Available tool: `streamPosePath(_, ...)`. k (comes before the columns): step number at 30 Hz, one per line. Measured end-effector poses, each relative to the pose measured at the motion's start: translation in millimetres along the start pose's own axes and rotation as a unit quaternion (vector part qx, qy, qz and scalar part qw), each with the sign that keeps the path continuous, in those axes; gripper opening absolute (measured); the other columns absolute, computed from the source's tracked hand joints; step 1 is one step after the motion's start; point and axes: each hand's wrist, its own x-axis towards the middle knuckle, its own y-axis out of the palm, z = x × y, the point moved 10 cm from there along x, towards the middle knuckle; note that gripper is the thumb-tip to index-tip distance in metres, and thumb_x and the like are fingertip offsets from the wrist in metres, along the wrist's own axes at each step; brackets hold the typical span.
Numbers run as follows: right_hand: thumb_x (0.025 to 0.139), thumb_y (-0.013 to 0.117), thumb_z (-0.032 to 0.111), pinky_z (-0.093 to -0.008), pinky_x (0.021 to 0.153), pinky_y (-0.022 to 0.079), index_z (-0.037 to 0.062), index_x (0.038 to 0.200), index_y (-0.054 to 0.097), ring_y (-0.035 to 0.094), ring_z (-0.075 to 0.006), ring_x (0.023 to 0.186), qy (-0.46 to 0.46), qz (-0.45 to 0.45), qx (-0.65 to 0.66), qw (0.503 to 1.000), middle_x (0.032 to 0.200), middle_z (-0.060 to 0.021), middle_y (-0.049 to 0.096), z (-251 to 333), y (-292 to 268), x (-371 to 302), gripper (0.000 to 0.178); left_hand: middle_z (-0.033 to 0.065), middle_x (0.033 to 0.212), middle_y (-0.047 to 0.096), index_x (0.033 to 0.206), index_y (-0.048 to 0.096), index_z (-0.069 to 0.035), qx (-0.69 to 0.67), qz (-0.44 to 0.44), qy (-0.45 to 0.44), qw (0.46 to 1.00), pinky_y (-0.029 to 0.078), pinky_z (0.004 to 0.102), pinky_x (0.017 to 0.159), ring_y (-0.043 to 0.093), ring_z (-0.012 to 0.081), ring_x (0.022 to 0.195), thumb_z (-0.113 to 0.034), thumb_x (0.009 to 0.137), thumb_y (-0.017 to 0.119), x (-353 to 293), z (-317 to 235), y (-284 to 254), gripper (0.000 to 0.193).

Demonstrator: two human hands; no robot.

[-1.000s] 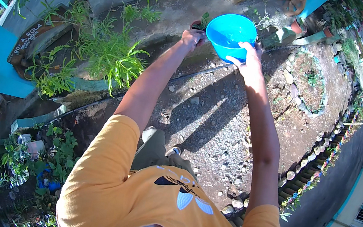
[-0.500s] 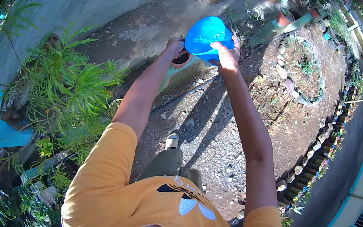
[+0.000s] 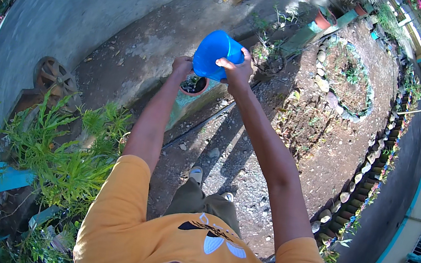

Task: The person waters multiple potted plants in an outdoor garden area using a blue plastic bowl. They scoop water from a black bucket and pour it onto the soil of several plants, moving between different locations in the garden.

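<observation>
A blue plastic bucket (image 3: 210, 54) is tilted in front of me, its wide mouth turned to the left. My right hand (image 3: 237, 72) grips its right side, thumb over the wall. At its lower left edge my left hand (image 3: 182, 66) is closed, its fingertips partly hidden against the rim. Just below the bucket stands a reddish-brown flower pot (image 3: 193, 93), dark inside with small pale and green bits. The pot is on a mossy green ledge (image 3: 176, 111). Whether anything pours from the bucket cannot be made out.
Leafy green plants (image 3: 68, 154) crowd the left, near a brown spoked wheel (image 3: 58, 77). A dark pipe (image 3: 206, 121) runs along the ledge. A stone-ringed bed (image 3: 369, 109) lies to the right; another flower pot (image 3: 323, 20) stands farther off. Gravel (image 3: 252, 178) surrounds my feet.
Both hands and the bucket have come lower and left in view. The bucket's mouth has turned more to the left. More of the pot's inside shows, and both my feet are now visible.
</observation>
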Motion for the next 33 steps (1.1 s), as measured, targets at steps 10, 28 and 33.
streamPosePath(10,0.064,0.072,0.009,-0.0621,0.075,0.052,0.0127,0.137,0.019,0.040,-0.0384,0.118,0.136,0.154,0.226,0.952,0.130,-0.0167,0.033,16.3,-59.1,19.3,0.090,0.0075,0.066,0.059,0.072,0.060,0.003,-0.139,-0.052,-0.002,0.989,0.042,0.0259,0.041,0.053,0.0135,0.049,-0.008,0.084,0.065,-26.7,-51.7,14.7,0.017)
streamPosePath(28,0.061,0.076,0.012,-0.0532,0.069,0.054,0.0119,0.140,0.018,0.050,-0.0344,0.109,0.023,0.013,0.062,0.998,0.128,-0.0159,0.040,118.6,-396.6,82.1,0.098,0.0036,0.071,0.062,0.089,0.065,-0.002,-0.038,0.215,0.004,0.976,0.050,0.0219,0.049,0.055,0.0085,0.053,-0.008,0.085,0.065,-95.3,-125.4,407.0,0.007)
streamPosePath(33,0.062,0.075,0.011,-0.0543,0.069,0.053,0.0123,0.140,0.019,0.052,-0.0362,0.107,-0.008,-0.068,0.045,0.997,0.127,-0.0173,0.040,124.5,-461.8,86.0,0.096,0.0093,0.070,0.060,0.094,0.062,0.007,-0.025,0.246,0.000,0.969,0.047,0.0267,0.045,0.055,0.0144,0.053,0.003,0.084,0.057,-109.2,-132.6,502.6,0.012)
